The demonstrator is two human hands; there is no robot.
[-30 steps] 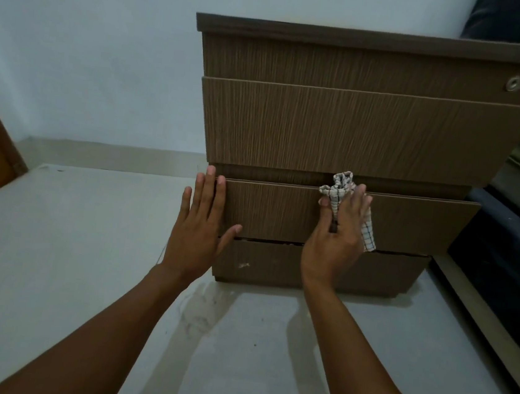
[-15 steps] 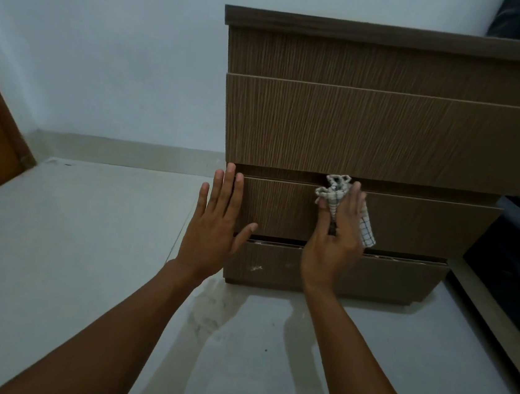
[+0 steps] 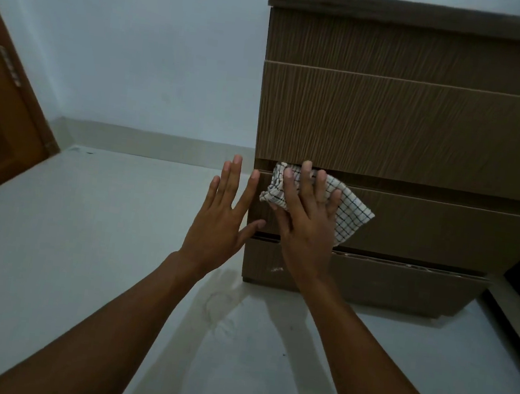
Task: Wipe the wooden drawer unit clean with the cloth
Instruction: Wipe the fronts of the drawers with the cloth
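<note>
Right hand (image 3: 309, 222) lies flat with fingers spread, pressing the checked cloth (image 3: 347, 211) against the third drawer front (image 3: 442, 230) of the wooden drawer unit (image 3: 405, 132), near that front's left end. Left hand (image 3: 224, 215) is open too, fingers fanned, at about nine o'clock from the right hand; its thumb reaches the unit's left edge, though whether the palm bears on it is hard to tell. To wipe well here, the palm should keep even pressure and run with the grain toward three o'clock, taking the whole front in overlapping passes, while the other hand steadies the unit so it does not shift. The cloth is bunched at its eleven o'clock corner and hangs loose at four o'clock; flattening it would cover more. The unit is brown with vertical grain, and a pale smudge (image 3: 276, 268) marks the bottom panel at six o'clock from the cloth.
</note>
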